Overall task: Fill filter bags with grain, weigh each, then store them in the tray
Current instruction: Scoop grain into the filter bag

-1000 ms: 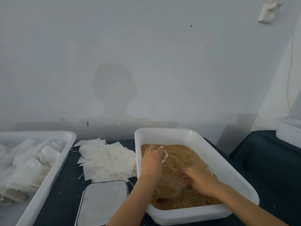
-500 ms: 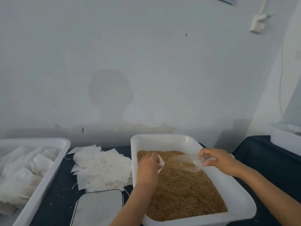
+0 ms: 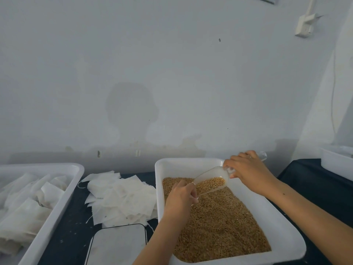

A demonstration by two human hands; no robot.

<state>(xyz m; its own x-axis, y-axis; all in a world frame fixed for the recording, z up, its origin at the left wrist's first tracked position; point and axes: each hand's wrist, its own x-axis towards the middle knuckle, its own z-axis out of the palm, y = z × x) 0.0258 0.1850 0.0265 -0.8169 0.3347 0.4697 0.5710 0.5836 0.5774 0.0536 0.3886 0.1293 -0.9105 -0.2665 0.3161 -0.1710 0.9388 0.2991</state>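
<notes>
A white tub (image 3: 282, 222) of brown grain (image 3: 219, 222) sits in front of me. My right hand (image 3: 246, 169) grips the handle of a clear plastic scoop (image 3: 210, 178) loaded with grain, tilted down to the left over the tub. My left hand (image 3: 181, 197) holds a small white filter bag (image 3: 194, 197) at the scoop's lip; the bag is mostly hidden behind my fingers. A pile of empty filter bags (image 3: 120, 197) lies left of the tub. A white tray (image 3: 47, 217) at the far left holds several filled bags (image 3: 28, 203).
A white scale with a flat platform (image 3: 118, 243) sits at the near edge between tray and tub. Another white container (image 3: 338, 161) stands at the right on a dark-covered table (image 3: 315, 188). A plain wall rises behind.
My right hand lifted the scoop out of the grain, loaded, and brought it up to the bag in my left hand. The left hand stayed over the tub's left side.
</notes>
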